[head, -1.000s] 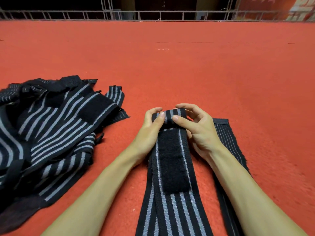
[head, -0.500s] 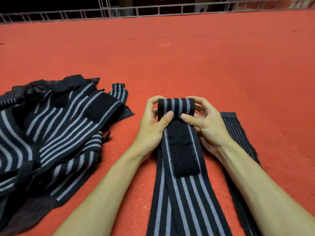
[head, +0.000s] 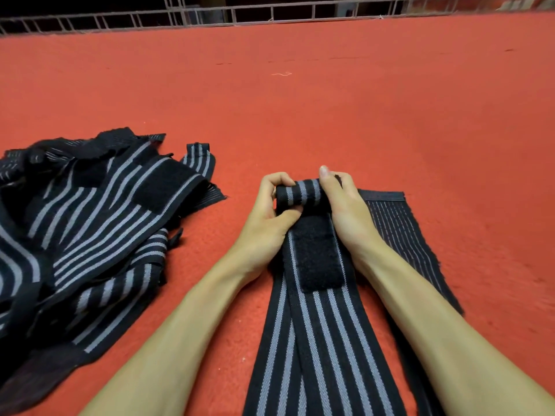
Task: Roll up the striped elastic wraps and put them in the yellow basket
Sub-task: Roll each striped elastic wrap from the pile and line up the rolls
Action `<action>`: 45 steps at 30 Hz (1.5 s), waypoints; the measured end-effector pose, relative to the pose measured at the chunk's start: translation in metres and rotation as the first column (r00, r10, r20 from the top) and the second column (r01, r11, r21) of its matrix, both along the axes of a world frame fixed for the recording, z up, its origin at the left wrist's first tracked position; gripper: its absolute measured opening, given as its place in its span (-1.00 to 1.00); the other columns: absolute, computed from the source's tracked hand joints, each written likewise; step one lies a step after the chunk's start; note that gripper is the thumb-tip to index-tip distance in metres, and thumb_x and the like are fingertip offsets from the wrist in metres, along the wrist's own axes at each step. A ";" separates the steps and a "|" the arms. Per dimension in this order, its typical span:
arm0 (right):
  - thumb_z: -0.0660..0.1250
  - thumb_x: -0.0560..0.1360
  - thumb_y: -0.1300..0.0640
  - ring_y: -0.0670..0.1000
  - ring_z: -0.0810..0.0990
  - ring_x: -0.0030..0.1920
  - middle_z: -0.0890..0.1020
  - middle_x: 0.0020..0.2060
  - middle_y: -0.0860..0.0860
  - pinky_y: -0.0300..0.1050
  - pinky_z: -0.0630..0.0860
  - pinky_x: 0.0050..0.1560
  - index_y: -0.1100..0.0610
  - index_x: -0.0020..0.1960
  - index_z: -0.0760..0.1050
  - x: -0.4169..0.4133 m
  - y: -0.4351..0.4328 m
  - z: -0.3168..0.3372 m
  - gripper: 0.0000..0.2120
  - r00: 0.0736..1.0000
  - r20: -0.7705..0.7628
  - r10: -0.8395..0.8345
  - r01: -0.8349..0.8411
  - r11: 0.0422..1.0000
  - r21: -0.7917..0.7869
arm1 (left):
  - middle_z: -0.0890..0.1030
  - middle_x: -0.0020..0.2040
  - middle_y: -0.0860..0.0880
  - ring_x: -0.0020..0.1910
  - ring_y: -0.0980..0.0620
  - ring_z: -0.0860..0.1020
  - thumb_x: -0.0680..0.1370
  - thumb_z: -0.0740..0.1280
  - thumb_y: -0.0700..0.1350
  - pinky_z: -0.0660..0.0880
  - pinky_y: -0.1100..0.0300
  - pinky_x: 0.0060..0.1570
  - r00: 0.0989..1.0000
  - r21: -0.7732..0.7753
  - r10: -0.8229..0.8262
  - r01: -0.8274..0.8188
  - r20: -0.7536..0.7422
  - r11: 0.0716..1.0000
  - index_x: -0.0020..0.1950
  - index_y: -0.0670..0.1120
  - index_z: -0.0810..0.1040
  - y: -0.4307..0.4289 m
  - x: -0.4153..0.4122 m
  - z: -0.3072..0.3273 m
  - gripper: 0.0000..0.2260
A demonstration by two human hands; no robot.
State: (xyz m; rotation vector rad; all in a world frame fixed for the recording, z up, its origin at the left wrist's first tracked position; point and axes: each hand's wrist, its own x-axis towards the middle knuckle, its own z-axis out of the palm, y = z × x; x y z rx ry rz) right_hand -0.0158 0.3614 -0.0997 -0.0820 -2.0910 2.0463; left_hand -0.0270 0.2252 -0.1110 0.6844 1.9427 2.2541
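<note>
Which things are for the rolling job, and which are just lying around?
For the job: the black-and-grey striped elastic wrap, gripped at its rolled end by the left hand and right hand; the heap of striped wraps; the thin-striped dark wrap flat beside the right arm.
Just lying about: the pale thread scrap on the red carpet; the grey metal railing.

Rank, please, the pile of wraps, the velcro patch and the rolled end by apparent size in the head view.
1. pile of wraps
2. velcro patch
3. rolled end
The last two are unsure: the patch lies nearer.
</note>
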 end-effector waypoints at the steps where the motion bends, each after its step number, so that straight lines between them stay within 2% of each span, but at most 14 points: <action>1: 0.18 0.62 -0.07 -0.16 0.47 -0.17 0.49 -0.16 -0.10 -0.40 0.40 -0.20 0.14 0.14 0.42 0.001 -0.001 0.001 -0.71 1.000 -0.006 -0.001 0.001 1.000 -0.011 | 0.45 -0.06 -0.02 -0.13 0.09 0.44 0.49 0.27 -0.29 0.44 0.19 -0.14 1.000 0.001 -0.019 0.019 0.025 1.000 0.07 0.10 0.35 0.000 0.001 0.001 -0.69; 4: 0.21 0.62 0.04 -0.22 0.47 -0.21 0.48 -0.15 -0.11 -0.47 0.39 -0.25 0.11 0.12 0.39 0.002 -0.002 0.002 -0.84 1.000 -0.008 0.026 -0.026 0.999 -0.032 | 0.51 0.02 -0.03 0.00 0.05 0.51 0.46 0.32 -0.11 0.48 0.15 0.03 0.997 -0.002 -0.045 0.045 0.065 0.999 0.15 0.09 0.35 0.000 0.002 0.002 -0.69; 8: 0.19 0.62 0.20 -0.21 0.48 -0.23 0.47 -0.10 -0.02 -0.42 0.41 -0.23 0.10 0.16 0.32 0.007 -0.001 0.003 -0.86 0.996 -0.054 0.069 -0.072 0.996 -0.061 | 0.56 0.06 0.09 0.04 0.19 0.56 0.49 0.24 0.14 0.47 0.16 0.14 0.994 -0.016 0.047 -0.046 0.098 0.999 0.22 0.11 0.35 0.002 -0.001 0.000 -0.67; 13: 0.14 0.37 0.13 -0.02 0.38 0.01 0.38 0.08 0.07 -0.24 0.36 -0.01 -0.07 0.10 0.29 0.006 -0.001 0.002 -0.69 0.984 -0.169 0.060 -0.055 0.998 0.038 | 0.49 0.28 -0.01 0.32 0.12 0.47 0.38 0.19 0.45 0.36 0.04 0.38 0.989 -0.107 0.073 -0.059 0.130 0.992 0.33 0.00 0.28 0.003 0.002 -0.004 -0.29; 16: 0.09 0.33 0.19 0.00 0.34 0.09 0.34 0.13 0.05 -0.09 0.34 0.14 -0.07 0.10 0.27 0.007 -0.001 0.001 -0.63 0.965 -0.259 0.040 -0.015 0.995 0.097 | 0.51 0.24 0.02 0.24 0.19 0.52 0.50 0.17 0.39 0.44 0.22 0.25 0.984 -0.124 0.066 -0.046 0.163 0.991 0.31 -0.03 0.29 0.005 0.005 -0.003 -0.40; 19: 0.09 0.33 0.21 -0.07 0.32 0.12 0.33 0.15 0.02 -0.14 0.31 0.23 -0.07 0.13 0.26 0.007 0.000 0.001 -0.60 0.951 -0.308 0.040 0.009 0.988 0.156 | 0.56 0.10 0.07 -0.01 0.33 0.59 0.59 0.15 0.13 0.49 0.42 -0.06 0.986 -0.106 0.045 -0.028 0.163 0.994 0.32 -0.08 0.30 0.005 0.006 -0.002 -0.60; 21: 0.09 0.36 0.19 -0.15 0.32 0.12 0.33 0.13 -0.03 -0.21 0.29 0.24 -0.06 0.18 0.27 0.005 0.000 0.000 -0.59 0.951 -0.306 0.039 0.017 0.984 0.179 | 0.59 0.04 0.06 -0.08 0.31 0.61 0.62 0.18 0.01 0.50 0.42 -0.14 0.988 -0.068 0.033 -0.023 0.150 0.997 0.34 -0.14 0.31 0.004 0.006 -0.002 -0.64; 24: 0.08 0.51 0.02 -0.26 0.34 0.18 0.33 0.12 -0.11 -0.33 0.27 0.27 -0.01 0.32 0.33 0.004 0.000 0.000 -0.62 0.972 -0.232 0.019 0.026 0.981 0.192 | 0.64 -0.02 0.04 -0.04 0.17 0.62 0.56 0.27 -0.05 0.54 0.29 -0.07 0.993 0.011 0.032 -0.034 0.113 0.999 0.31 -0.13 0.33 0.002 0.003 -0.003 -0.64; 27: 0.04 0.62 -0.19 -0.20 0.41 0.22 0.40 0.15 -0.10 -0.15 0.31 0.34 -0.03 0.32 0.40 0.002 -0.001 -0.002 -0.61 0.993 -0.121 0.009 0.015 0.980 0.196 | 0.59 0.03 -0.05 0.06 0.02 0.56 0.52 0.39 -0.08 0.54 0.12 0.06 0.999 -0.002 0.046 -0.046 0.013 0.999 0.25 0.05 0.37 -0.003 -0.004 -0.007 -0.66; 30: 0.01 0.57 -0.34 -0.09 0.54 0.16 0.58 0.07 -0.06 0.08 0.41 0.31 0.02 0.14 0.49 0.002 -0.005 -0.003 -0.49 0.999 -0.050 -0.017 0.024 0.987 0.158 | 0.53 0.07 -0.10 0.07 0.01 0.52 0.50 0.36 -0.18 0.52 0.09 0.10 0.996 0.009 0.061 -0.060 -0.066 0.998 0.23 0.11 0.39 -0.007 -0.008 -0.007 -0.63; 36: 0.06 0.40 -0.49 -0.04 0.65 0.06 0.69 -0.01 -0.02 0.10 0.49 0.24 0.05 0.07 0.59 0.005 -0.004 0.002 -0.30 0.999 0.045 -0.005 0.002 0.998 0.059 | 0.51 0.09 -0.10 0.05 0.05 0.52 0.49 0.33 -0.30 0.53 0.11 0.05 0.993 -0.015 0.029 -0.031 -0.118 0.999 0.22 0.10 0.42 -0.006 -0.008 -0.007 -0.59; 38: 0.11 0.46 -0.45 -0.06 0.66 0.03 0.70 -0.03 -0.03 0.07 0.52 0.21 0.04 0.05 0.59 0.006 -0.003 0.002 -0.39 0.997 0.076 -0.011 0.007 0.999 0.049 | 0.50 0.09 -0.09 0.03 0.04 0.54 0.48 0.33 -0.30 0.55 0.12 0.03 0.996 -0.009 0.009 -0.009 -0.090 1.000 0.22 0.10 0.43 -0.006 -0.007 -0.005 -0.59; 41: 0.16 0.59 -0.21 -0.19 0.62 -0.07 0.65 -0.08 -0.11 -0.17 0.50 0.00 0.06 0.09 0.52 0.008 -0.004 0.003 -0.63 0.997 0.079 -0.010 0.007 0.999 0.036 | 0.50 0.11 -0.07 0.08 0.00 0.52 0.46 0.33 -0.26 0.53 0.05 0.10 0.999 -0.005 -0.002 0.002 -0.038 1.000 0.18 0.19 0.46 -0.005 -0.006 -0.006 -0.58; 45: 0.17 0.64 0.01 -0.14 0.58 0.00 0.60 0.09 0.01 -0.29 0.52 -0.01 0.08 0.27 0.45 0.011 -0.005 0.005 -0.73 0.996 0.014 0.086 -0.087 0.996 0.017 | 0.54 0.10 -0.04 0.11 0.02 0.55 0.42 0.41 -0.08 0.49 0.02 0.22 0.999 0.010 0.009 -0.009 0.041 1.000 0.21 0.16 0.34 0.000 -0.004 -0.008 -0.57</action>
